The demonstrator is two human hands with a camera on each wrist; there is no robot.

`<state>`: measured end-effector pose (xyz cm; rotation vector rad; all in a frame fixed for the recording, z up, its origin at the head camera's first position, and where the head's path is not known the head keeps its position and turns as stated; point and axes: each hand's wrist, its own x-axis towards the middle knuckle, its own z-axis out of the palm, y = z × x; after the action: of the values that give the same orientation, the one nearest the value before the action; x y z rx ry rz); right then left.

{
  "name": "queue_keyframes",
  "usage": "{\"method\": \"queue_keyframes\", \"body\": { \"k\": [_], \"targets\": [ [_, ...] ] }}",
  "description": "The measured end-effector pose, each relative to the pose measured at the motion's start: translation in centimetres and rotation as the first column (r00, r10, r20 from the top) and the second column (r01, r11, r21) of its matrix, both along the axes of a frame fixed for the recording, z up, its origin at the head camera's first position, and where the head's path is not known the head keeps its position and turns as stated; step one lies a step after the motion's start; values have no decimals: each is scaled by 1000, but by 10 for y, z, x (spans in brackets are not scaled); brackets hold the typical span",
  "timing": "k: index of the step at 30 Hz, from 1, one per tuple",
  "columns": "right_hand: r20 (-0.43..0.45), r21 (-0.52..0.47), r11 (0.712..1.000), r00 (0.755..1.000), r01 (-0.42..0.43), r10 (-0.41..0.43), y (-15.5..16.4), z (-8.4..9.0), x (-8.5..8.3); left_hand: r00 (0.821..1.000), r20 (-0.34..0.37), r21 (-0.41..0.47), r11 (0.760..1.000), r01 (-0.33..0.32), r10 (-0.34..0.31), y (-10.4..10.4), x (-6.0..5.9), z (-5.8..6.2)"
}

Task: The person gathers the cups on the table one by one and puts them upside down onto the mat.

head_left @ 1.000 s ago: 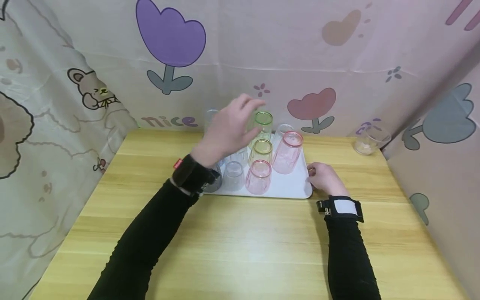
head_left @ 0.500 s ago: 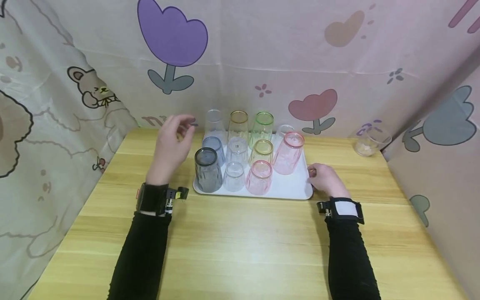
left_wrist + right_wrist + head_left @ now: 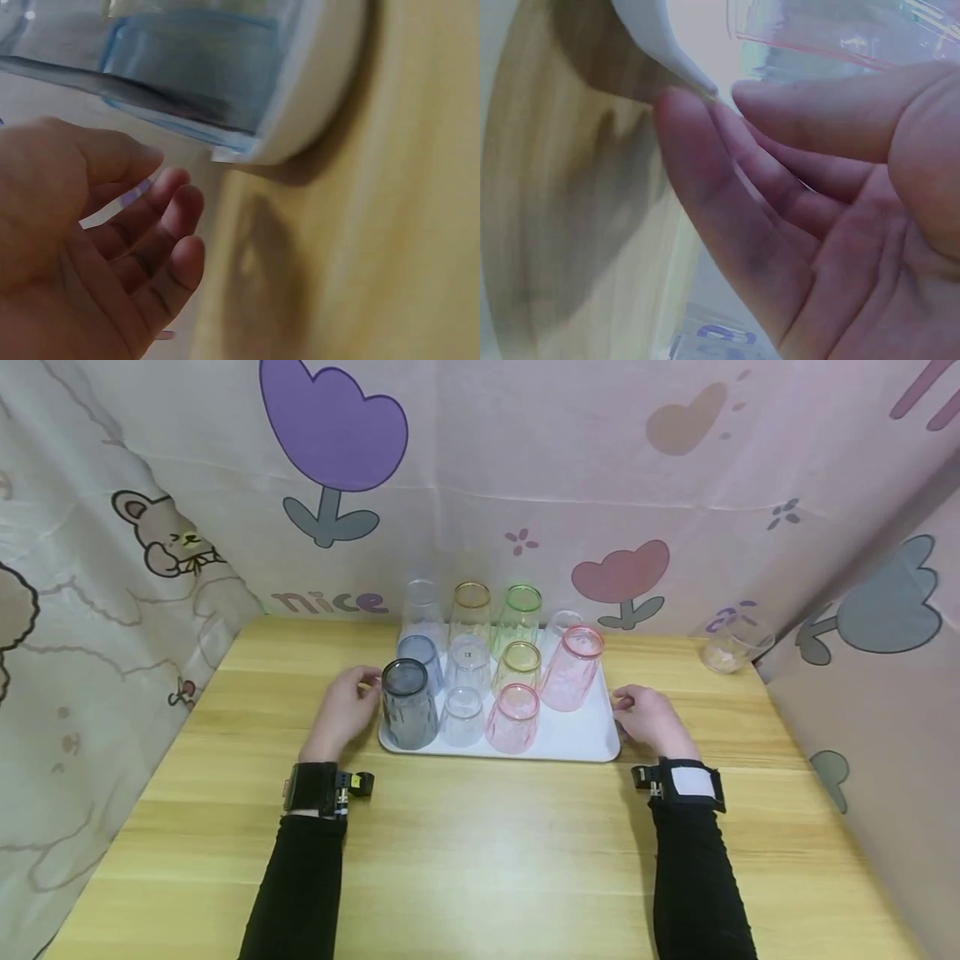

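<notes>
A white tray [image 3: 581, 735] on the wooden table holds several upturned glasses. My right hand [image 3: 648, 718] pinches the tray's right edge; in the right wrist view the thumb is over the tray rim [image 3: 656, 34] and the fingers lie under it. At the left side, my left hand [image 3: 345, 710] is beside a dark grey glass [image 3: 410, 710]. The left wrist view shows its fingers [image 3: 184, 217] loosely bent, a gap away from the tray's corner [image 3: 315, 82], with nothing between them. A tall pink glass [image 3: 572, 672] stands nearest the right hand.
Also on the tray are a small pink glass [image 3: 513, 722], a green glass [image 3: 519, 618], an amber glass [image 3: 471, 614] and a blue glass [image 3: 422, 660]. One clear glass [image 3: 735, 647] stands off the tray at the back right. A printed curtain [image 3: 465, 485] hangs behind the table.
My left hand has come from above the glasses, out to the left, then down beside the tray's left edge. My right hand stays at the right edge.
</notes>
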<state>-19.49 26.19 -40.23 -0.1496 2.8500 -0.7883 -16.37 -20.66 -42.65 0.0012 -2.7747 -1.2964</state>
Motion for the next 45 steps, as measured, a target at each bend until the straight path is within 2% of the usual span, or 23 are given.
{"method": "queue_keyframes", "body": {
  "k": [4,6,9,12,15,19,22,25,30,34,37,45],
  "targets": [
    [-158,-67,995,984,77,-87,-1,3,2,999,43,1,1000,1,-1,1,1,-10],
    [-220,-122,985,964,124,-148,-2,5,1,999,51,16,1000,-2,1,2,1,-13],
    [-279,-220,954,924,205,-263,-2,7,-1,999,49,27,1000,-9,8,3,0,-16],
    [-309,-324,899,865,295,-395,2,8,-4,999,40,20,1000,-3,2,4,0,-18],
    [-323,-446,820,789,359,-522,10,7,-11,999,36,18,1000,0,-1,6,0,-19],
    [-325,-590,708,690,387,-647,26,2,-28,999,34,16,1000,-7,7,7,1,-18],
    [-305,-651,640,631,408,-713,42,-1,-40,999,35,17,1000,-12,12,8,0,-21],
    [-292,-674,598,587,434,-755,59,-4,-50,999,40,22,1000,-22,21,8,-1,-22],
    [-282,-634,575,539,517,-794,87,-5,-63,998,58,34,999,-38,36,8,-1,-22],
    [-208,-631,527,531,569,-822,108,-5,-73,997,71,49,998,-46,43,7,0,-22],
    [-140,-632,499,546,593,-826,120,-7,-78,996,80,60,997,-51,47,7,0,-23],
    [22,-562,496,611,662,-791,142,-10,-85,996,78,92,994,-52,44,6,-1,-23]
  ]
}}
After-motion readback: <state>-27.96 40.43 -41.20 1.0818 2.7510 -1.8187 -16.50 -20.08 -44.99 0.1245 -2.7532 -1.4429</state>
